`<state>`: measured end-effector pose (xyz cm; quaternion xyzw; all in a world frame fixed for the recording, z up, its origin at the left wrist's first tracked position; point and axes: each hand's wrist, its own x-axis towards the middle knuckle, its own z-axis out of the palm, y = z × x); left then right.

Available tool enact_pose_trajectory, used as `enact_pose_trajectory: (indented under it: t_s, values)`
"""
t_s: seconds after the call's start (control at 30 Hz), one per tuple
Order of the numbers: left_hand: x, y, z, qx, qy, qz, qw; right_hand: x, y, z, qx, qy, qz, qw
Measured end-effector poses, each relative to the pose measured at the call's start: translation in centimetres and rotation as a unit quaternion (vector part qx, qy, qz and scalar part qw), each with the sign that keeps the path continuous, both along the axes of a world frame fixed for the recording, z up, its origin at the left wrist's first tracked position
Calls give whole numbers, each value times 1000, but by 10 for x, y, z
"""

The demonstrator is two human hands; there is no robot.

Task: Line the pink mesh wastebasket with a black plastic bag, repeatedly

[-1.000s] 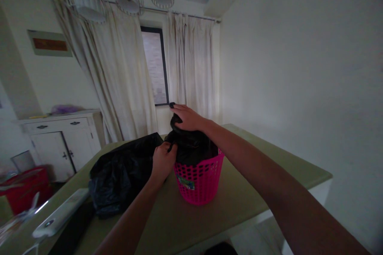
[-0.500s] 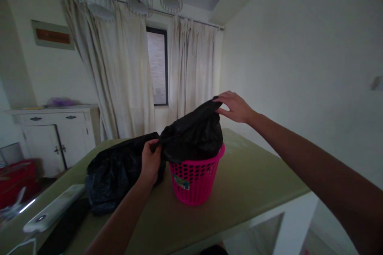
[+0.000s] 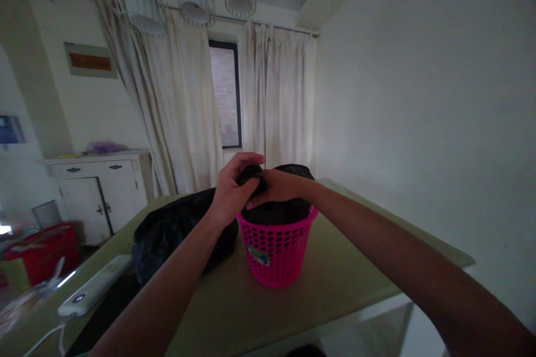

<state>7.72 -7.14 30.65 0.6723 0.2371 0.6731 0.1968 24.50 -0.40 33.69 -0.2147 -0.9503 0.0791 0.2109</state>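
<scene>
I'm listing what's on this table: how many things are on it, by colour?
Pink: 1, basket
Black: 2, bag in it, bag beside it
White: 1, device
Total: 4

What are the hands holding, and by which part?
Left hand and right hand pinch the black bag by its bunched top, above the pink basket.
</scene>
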Motion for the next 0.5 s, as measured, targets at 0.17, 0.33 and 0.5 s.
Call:
enact_pose_trajectory:
  t_s: [0.17, 0.33, 0.5]
  values:
    - [-19, -6, -37, -39, 42, 52, 997, -22, 14, -14, 13, 26, -85, 996]
    - [-15, 17, -68, -142, 3, 19, 990, -20, -4, -12, 92, 23, -59, 994]
    - [4, 19, -51, -156, -176, 18, 972, 25, 16, 6, 97, -19, -55, 994]
